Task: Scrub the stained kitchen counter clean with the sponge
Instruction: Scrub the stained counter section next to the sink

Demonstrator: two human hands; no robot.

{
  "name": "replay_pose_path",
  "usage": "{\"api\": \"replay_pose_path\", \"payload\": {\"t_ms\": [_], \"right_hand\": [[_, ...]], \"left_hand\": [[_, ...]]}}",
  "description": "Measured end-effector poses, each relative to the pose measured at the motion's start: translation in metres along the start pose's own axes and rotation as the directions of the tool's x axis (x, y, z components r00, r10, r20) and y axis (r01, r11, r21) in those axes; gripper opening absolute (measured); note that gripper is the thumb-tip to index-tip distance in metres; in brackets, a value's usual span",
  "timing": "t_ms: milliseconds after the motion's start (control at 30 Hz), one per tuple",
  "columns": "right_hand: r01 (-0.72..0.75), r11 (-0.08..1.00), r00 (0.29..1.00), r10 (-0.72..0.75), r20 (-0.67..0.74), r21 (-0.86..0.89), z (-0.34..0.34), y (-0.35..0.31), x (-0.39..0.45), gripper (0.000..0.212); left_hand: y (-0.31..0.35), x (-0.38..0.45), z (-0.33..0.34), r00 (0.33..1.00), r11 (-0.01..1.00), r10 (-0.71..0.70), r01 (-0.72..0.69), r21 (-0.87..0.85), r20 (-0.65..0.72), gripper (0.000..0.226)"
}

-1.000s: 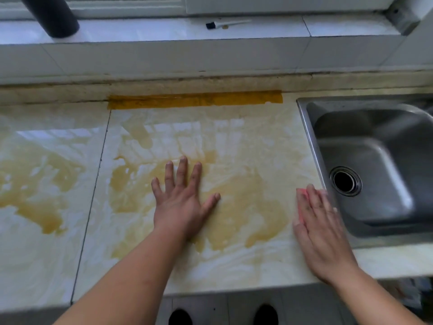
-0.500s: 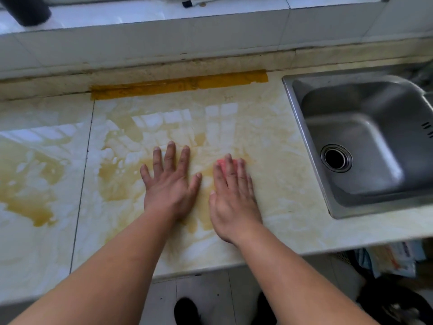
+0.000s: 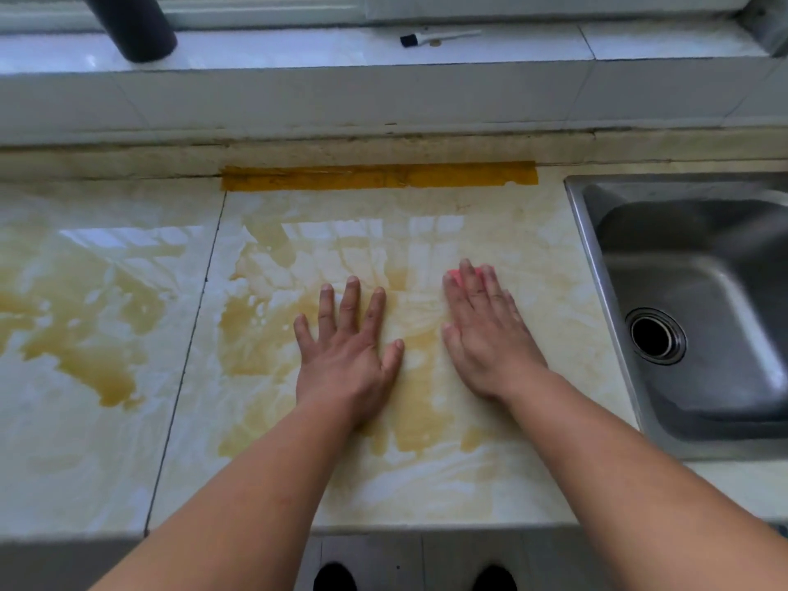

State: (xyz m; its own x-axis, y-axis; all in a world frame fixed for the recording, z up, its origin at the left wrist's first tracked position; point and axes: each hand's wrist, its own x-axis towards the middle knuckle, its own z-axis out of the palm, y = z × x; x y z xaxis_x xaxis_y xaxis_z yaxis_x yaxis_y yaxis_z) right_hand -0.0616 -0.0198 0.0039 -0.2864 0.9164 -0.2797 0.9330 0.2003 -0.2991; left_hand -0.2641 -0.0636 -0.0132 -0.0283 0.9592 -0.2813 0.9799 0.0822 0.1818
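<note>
**Steel sink, stained counter, two flat hands**

Steel sink (image 3: pixel 699 317) sits at the counter's (image 3: pixel 426 232) right end, holding only its drain (image 3: pixel 656 337). Left of the sink, the right hand (image 3: pixel 486 330) presses flat with straight fingers on a pink sponge (image 3: pixel 453 276), mostly hidden beneath. Further left, the left hand (image 3: pixel 347 356) lies spread on brown stains (image 3: pixel 251 339). Behind, yellow tape (image 3: pixel 379 177); on the sill, a brush (image 3: pixel 439 36) and dark cylinder (image 3: pixel 136 25).

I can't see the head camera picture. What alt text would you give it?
A person's right hand presses a pink sponge flat on a cream kitchen counter smeared with yellow-brown stains, while the left hand rests flat beside it. A steel sink sits to the right; a black cylinder and small brush lie on the sill behind.
</note>
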Motion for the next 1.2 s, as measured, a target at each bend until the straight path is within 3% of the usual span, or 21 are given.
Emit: {"api": "replay_pose_path", "payload": {"t_ms": [100, 333, 467, 567, 733, 867, 1033, 1200], "right_hand": [[0.007, 1.000, 1.000, -0.007, -0.015, 0.007, -0.002, -0.005, 0.014, 0.065], [0.136, 0.987, 0.989, -0.130, 0.075, -0.086, -0.004, 0.036, -0.090, 0.062], [-0.108, 0.994, 0.991, 0.107, -0.079, 0.000, -0.022, 0.054, -0.008, 0.065], [-0.212, 0.977, 0.973, 0.214, -0.083, 0.025, -0.032, 0.034, 0.061, 0.067], [0.094, 0.995, 0.995, -0.095, -0.033, -0.016, -0.011, -0.034, 0.064, 0.064], [0.243, 0.966, 0.970, -0.244, 0.010, -0.088, -0.018, 0.004, 0.033, 0.061], [-0.004, 0.998, 0.999, 0.001, -0.044, -0.057, -0.029, 0.092, -0.015, 0.064], [-0.042, 0.999, 0.998, 0.042, -0.048, -0.017, -0.005, 0.090, -0.111, 0.068]], "left_hand": [[-0.001, 0.001, 0.002, 1.000, 1.000, 0.000, 0.000, -0.003, 0.001, 0.075], [-0.002, 0.000, 0.004, 1.000, 1.000, 0.002, -0.002, -0.013, -0.013, 0.075], [-0.001, -0.001, 0.002, 1.000, 1.000, 0.004, -0.004, -0.009, -0.015, 0.075], [0.000, -0.001, 0.001, 1.000, 1.000, 0.000, 0.000, -0.005, -0.013, 0.075], [0.001, 0.000, 0.003, 1.000, 1.000, -0.013, 0.013, 0.007, -0.008, 0.076], [0.000, -0.001, 0.001, 1.000, 1.000, -0.011, 0.011, -0.010, 0.004, 0.076], [-0.001, 0.000, 0.000, 1.000, 1.000, 0.007, -0.006, -0.027, 0.025, 0.076], [-0.004, 0.001, -0.006, 0.996, 0.997, 0.035, -0.030, -0.065, 0.087, 0.078]]}}
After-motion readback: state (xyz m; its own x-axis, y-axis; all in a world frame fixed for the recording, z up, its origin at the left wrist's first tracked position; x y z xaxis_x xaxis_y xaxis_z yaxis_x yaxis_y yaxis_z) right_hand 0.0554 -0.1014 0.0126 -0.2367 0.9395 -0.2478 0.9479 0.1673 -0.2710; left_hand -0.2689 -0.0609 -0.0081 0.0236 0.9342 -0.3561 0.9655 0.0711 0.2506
